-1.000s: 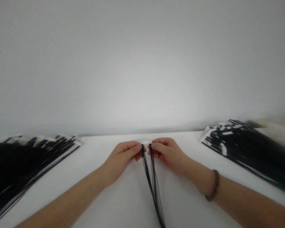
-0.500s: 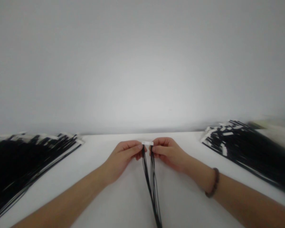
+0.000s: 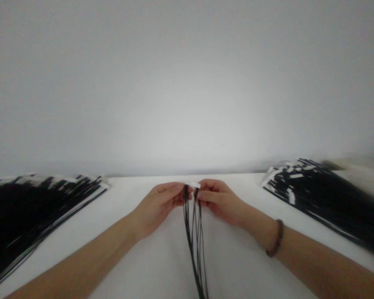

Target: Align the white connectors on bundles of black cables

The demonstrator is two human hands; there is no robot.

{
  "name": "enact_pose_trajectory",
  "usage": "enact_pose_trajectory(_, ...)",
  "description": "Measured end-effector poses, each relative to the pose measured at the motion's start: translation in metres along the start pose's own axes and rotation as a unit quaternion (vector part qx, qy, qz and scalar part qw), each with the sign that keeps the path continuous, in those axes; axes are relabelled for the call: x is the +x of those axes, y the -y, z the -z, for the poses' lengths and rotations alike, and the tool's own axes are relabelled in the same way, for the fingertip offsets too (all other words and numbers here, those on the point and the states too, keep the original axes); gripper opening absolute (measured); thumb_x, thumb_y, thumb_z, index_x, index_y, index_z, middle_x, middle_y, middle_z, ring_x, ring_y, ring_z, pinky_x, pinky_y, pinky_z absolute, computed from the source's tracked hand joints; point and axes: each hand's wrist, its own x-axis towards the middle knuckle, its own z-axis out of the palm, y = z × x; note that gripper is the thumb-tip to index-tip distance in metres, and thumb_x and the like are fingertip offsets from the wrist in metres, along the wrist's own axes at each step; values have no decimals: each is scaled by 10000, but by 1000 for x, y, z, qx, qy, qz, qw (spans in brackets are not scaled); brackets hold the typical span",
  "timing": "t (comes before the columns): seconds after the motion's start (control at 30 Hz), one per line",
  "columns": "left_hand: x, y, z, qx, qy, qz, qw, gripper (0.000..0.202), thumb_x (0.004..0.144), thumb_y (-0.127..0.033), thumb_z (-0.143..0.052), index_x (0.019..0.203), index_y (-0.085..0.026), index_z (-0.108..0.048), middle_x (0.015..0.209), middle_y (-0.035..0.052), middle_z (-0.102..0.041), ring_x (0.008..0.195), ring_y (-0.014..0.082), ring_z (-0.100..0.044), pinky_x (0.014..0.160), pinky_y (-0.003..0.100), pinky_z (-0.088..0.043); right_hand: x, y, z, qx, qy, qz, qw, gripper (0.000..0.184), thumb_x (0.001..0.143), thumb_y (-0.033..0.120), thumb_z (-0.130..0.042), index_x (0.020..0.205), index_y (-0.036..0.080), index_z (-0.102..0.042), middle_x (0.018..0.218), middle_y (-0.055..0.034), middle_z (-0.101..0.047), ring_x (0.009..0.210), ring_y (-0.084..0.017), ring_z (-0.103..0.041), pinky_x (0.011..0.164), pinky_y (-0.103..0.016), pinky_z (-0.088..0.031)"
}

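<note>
Connector (image 3: 194, 185) has tipped, right end lower, wires (image 3: 187, 224) more fanned | left hand (image 3: 158, 203) and right hand (image 3: 222, 203) pinch its ends near table (image 3: 127, 187)'s far edge | grips partly hidden, wires cut off below, detail blurred

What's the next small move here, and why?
Probably have the right hand tip its end of the white connector up slightly. The connector sits between both hands, tilted in view with its right end lower, while the left hand steadies the other end; the black wires hang below.
</note>
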Motion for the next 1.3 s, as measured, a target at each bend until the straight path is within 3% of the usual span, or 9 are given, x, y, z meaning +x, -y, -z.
enact_pose_trajectory(0.27, -2, 0, 2, -23, 41, 5, 999, 175, 775, -191, -514, 759, -116, -671, 737, 49, -634, 721, 113, -527, 728, 231, -388, -1, -1, 2, 0, 30, -5, 1000, 98, 612, 162, -671, 670, 130, -599, 587, 16, -547, 527, -59, -443, 538, -212, -291)
enact_pose_trajectory(0.73, 0, 0, 4, -5, 51, 15, 999, 137, 736, -165, -535, 697, -104, -652, 692, 62, -628, 709, 146, -540, 741, 286, -386, -1, 1, 2, -43, 58, 1, 997, 70, 618, 154, -669, 670, 125, -632, 595, 13, -577, 551, -56, -475, 555, -204, -321)
enact_pose_trajectory(0.97, 1, -2, 4, 12, 44, 32, 998, 106, 693, -119, -503, 627, -111, -585, 630, 33, -566, 645, 127, -498, 654, 262, -368, -1, -2, 5, -28, 58, -3, 998, 80, 616, 150, -670, 688, 133, -638, 610, 9, -592, 562, -62, -489, 570, -210, -329)
enact_pose_trajectory(1.3, 3, -4, 2, -34, 66, 70, 995, 178, 770, -157, -431, 732, -109, -599, 719, 52, -582, 688, 129, -503, 664, 263, -384, -2, -1, 5, -24, 70, 5, 997, 66, 633, 143, -653, 696, 126, -641, 619, 4, -591, 570, -63, -493, 565, -203, -335)
